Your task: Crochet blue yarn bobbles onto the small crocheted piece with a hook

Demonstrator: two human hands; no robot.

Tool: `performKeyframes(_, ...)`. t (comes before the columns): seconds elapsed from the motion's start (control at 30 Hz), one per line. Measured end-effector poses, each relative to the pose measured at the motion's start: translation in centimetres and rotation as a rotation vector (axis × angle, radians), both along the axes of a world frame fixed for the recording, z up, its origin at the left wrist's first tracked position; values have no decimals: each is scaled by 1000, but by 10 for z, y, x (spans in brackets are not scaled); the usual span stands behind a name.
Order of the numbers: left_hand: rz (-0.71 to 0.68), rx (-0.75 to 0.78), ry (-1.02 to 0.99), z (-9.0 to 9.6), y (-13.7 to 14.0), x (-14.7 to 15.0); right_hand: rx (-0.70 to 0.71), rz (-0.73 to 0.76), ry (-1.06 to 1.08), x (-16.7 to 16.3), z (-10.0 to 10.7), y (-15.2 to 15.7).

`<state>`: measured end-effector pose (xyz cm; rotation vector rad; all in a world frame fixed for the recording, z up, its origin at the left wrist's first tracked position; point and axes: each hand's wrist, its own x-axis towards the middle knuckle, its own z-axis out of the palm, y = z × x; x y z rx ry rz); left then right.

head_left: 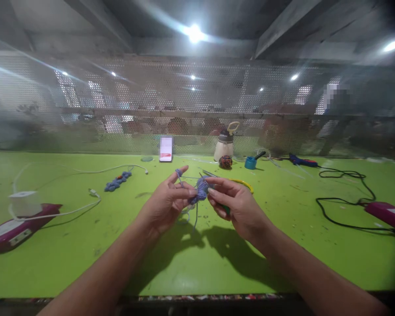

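Above the green table, my left hand point(171, 193) pinches a small purple-blue crochet piece point(202, 188) between thumb and fingers. Purple yarn point(179, 174) is looped round its raised index finger and runs across to the work. My right hand point(235, 199) is closed on a crochet hook, whose green handle point(227, 210) shows under the fingers; its tip at the stitches is too small to make out. Loose yarn hangs below the piece. Left of my hands lies a finished-looking purple crochet strip point(117, 181) with an orange spot. Scissors with yellow handles point(245, 184) lie partly hidden behind my right hand.
A phone point(166, 149) stands at the back, near a bottle point(224, 147), a dark patterned ball point(225, 162) and a blue tape-like roll point(250, 163). Power strips point(23, 228) and cables flank both sides; a blue glue gun point(303, 161) lies back right. A perforated screen point(191, 96) closes the rear.
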<state>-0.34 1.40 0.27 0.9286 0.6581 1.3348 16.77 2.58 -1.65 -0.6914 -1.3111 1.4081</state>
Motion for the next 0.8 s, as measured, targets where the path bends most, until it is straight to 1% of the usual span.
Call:
performKeyframes(0.2,-67,8,22,1,-1,-3,61,112,-53,6,4,0)
performKeyframes(0.4,-133,-33,4,4,-2,-6,138,134,-45,10,4,2)
performKeyframes(0.53,-110,9,28,3,0,-8,141,136,-40,9,4,2)
performKeyframes(0.63,-80,12,32,2,1,-9,141,129,-56,9,4,1)
performKeyframes(0.73,-39,20,46,3,1,-9,189,116,-124,13,6,2)
performKeyframes(0.8,-1,42,76,4,1,-9,238,124,-206,17,8,4)
